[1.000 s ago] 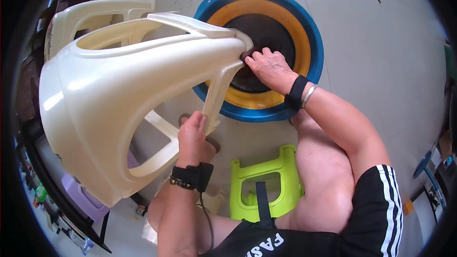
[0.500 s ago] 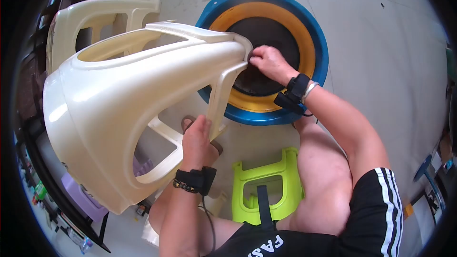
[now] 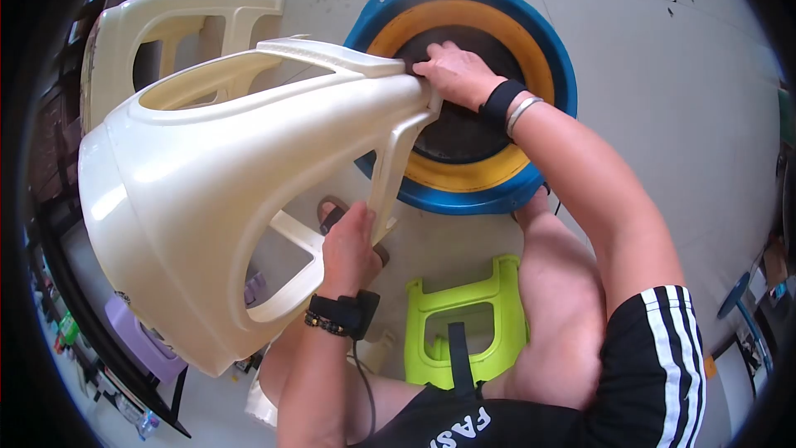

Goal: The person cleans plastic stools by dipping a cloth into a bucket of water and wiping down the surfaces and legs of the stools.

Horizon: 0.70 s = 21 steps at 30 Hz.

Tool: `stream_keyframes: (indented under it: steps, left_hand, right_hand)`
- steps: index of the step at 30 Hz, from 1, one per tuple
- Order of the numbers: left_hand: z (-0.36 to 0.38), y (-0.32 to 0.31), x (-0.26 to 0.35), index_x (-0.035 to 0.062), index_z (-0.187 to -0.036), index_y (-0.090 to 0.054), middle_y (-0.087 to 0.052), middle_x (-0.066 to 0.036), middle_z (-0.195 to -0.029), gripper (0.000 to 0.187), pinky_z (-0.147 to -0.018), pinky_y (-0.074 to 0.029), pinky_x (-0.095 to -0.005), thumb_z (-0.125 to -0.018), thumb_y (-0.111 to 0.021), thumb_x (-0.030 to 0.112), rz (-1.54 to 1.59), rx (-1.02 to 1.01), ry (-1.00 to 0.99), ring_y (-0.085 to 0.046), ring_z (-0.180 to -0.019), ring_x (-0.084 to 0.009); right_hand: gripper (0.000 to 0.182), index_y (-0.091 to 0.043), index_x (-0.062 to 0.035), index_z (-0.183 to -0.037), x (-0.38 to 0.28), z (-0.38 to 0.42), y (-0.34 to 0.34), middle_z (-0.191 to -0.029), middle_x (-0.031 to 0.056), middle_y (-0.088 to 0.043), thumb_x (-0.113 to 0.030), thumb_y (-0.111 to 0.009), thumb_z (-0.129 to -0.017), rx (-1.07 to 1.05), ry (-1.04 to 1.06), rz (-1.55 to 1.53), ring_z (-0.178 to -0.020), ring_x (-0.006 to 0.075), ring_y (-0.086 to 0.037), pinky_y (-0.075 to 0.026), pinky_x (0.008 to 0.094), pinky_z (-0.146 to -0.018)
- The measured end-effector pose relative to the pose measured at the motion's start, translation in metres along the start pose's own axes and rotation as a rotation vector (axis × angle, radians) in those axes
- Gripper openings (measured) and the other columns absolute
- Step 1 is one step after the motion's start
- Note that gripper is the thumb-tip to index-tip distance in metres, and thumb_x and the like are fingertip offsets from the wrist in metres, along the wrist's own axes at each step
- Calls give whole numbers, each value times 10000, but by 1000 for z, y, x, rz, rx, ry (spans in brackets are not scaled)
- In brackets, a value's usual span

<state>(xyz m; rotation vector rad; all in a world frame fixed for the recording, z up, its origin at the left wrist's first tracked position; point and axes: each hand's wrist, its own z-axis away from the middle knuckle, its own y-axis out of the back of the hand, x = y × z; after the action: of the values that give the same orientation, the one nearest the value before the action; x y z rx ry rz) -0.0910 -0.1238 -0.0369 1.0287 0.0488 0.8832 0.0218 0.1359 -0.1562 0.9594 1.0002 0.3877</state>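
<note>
A large cream plastic stool (image 3: 191, 174) lies on its side in the air, tilted, its legs towards the basin. My left hand (image 3: 347, 249) is closed round the edge of one of its lower legs. At the far leg's end, above the basin, the fingers of my right hand (image 3: 454, 75) are pressed together against the plastic. A small dark thing shows at those fingertips, too hidden to name. Below is a blue basin (image 3: 564, 99) with an orange inner wall (image 3: 539, 66) and a dark middle.
Another cream stool (image 3: 191, 12) stands at the upper left. A lime green stool (image 3: 423, 311) is between my legs. A purple plastic item (image 3: 141, 340) lies at the lower left beside a dark rack. At the right edge is a blue long-handled object (image 3: 750, 328).
My right hand has moved up and slightly left along the end of the stool leg, its wrist turned. The held stool has shifted slightly right; my left hand keeps its hold.
</note>
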Motion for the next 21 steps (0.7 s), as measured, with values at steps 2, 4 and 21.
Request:
stream_keyframes:
  steps: [2, 4, 21]
  left_hand:
    - [1, 1, 1, 42, -888, -502, -561, -224, -811, 163, -667, -442, -460, -947, -511, 193, 27, 16, -10, -559, -822, -436]
    - [0, -4, -6, 42, -884, -502, -562, -225, -810, 166, -666, -441, -462, -947, -512, 196, 26, 45, -19, -561, -824, -436]
    - [1, 3, 3, 40, -901, -480, -555, -245, -830, 149, -683, -431, -488, -943, -511, 180, 0, -10, -14, -545, -849, -463]
  right_hand:
    - [295, -685, -127, -1081, -7, -4, -7, -1033, 161, -590, -109, -586, -804, -5, 52, 126, -1019, 339, -560, -495, 465, -895]
    - [290, -684, -116, -1067, -6, -8, -10, -1073, 166, -591, -94, -579, -798, -11, -12, 18, -1034, 366, -557, -497, 463, -901]
    - [111, -576, 26, -938, -70, 67, -28, -782, 176, -616, -41, -583, -850, 273, -73, -891, -742, 261, -635, -505, 353, -686]
